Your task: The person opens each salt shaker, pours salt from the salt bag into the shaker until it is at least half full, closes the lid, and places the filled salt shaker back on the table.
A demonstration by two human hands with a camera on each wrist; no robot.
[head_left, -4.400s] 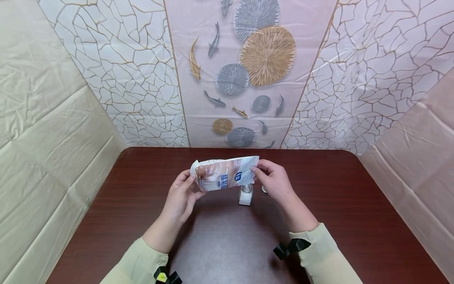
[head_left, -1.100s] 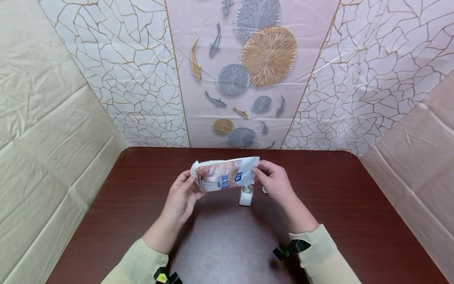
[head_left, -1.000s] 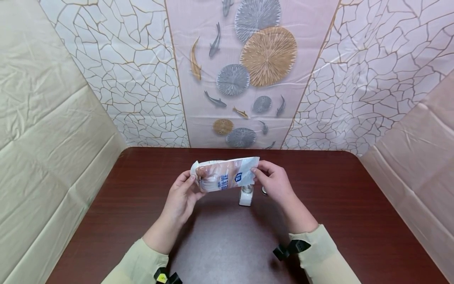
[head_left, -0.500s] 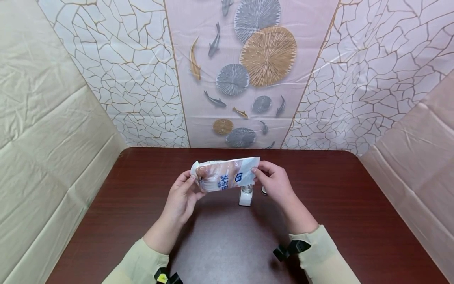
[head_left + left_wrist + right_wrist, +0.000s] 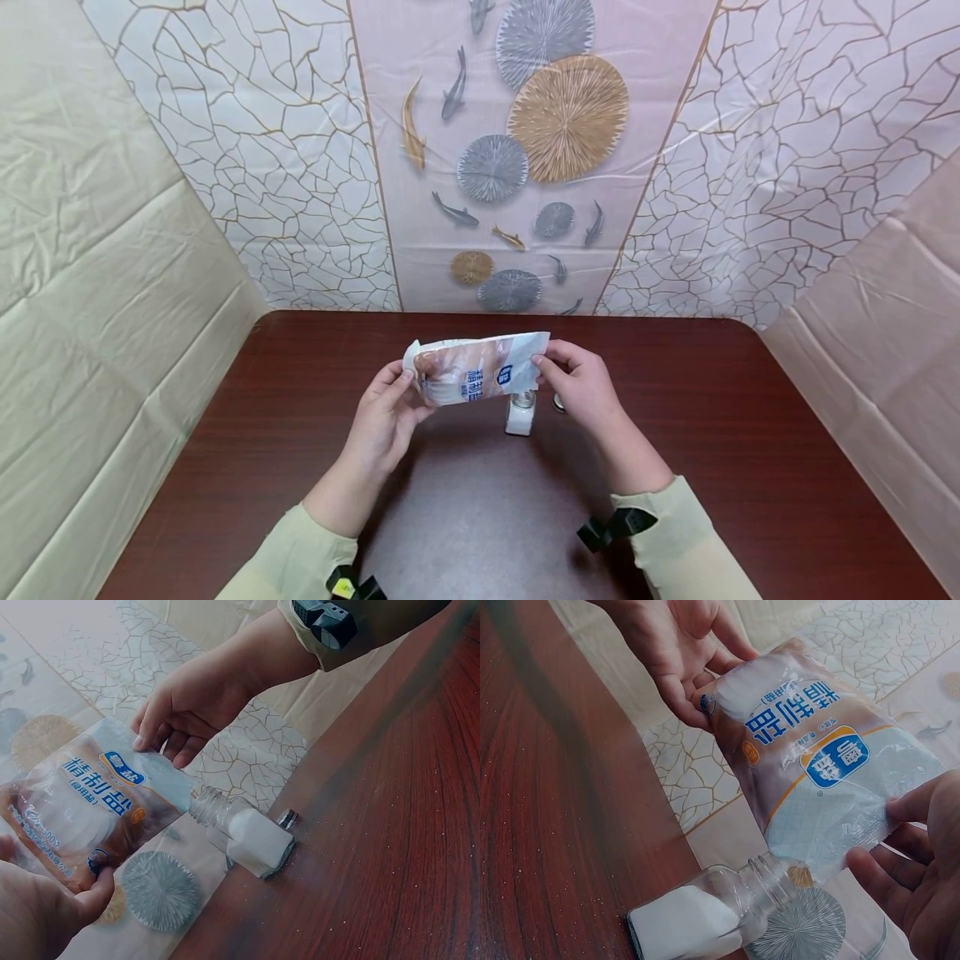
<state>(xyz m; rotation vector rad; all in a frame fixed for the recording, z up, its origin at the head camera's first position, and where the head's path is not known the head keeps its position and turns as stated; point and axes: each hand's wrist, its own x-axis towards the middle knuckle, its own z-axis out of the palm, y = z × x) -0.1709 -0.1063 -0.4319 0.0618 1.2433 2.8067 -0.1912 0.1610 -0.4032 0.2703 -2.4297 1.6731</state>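
Both hands hold a printed plastic bag of salt (image 5: 468, 371) up over the table, lying nearly level. My left hand (image 5: 386, 412) grips its fuller end, thumb on the front and fingers behind. At the other end, my right hand (image 5: 585, 385) pinches the pale blue corner between thumb and fingers. Below that corner stands a small glass jar (image 5: 705, 911), uncapped, with a threaded neck and white salt inside. The bag's lower corner is right at the jar's mouth in both wrist views. In the head view the bag hides part of the jar's neck.
Beside the jar, on the right, lies a small round metal lid (image 5: 287, 818). White grains are scattered over the dark red wooden table (image 5: 375, 847). Patterned cloth (image 5: 315, 167) hangs behind the table's far edge, and beige cloth (image 5: 90, 333) lines the sides.
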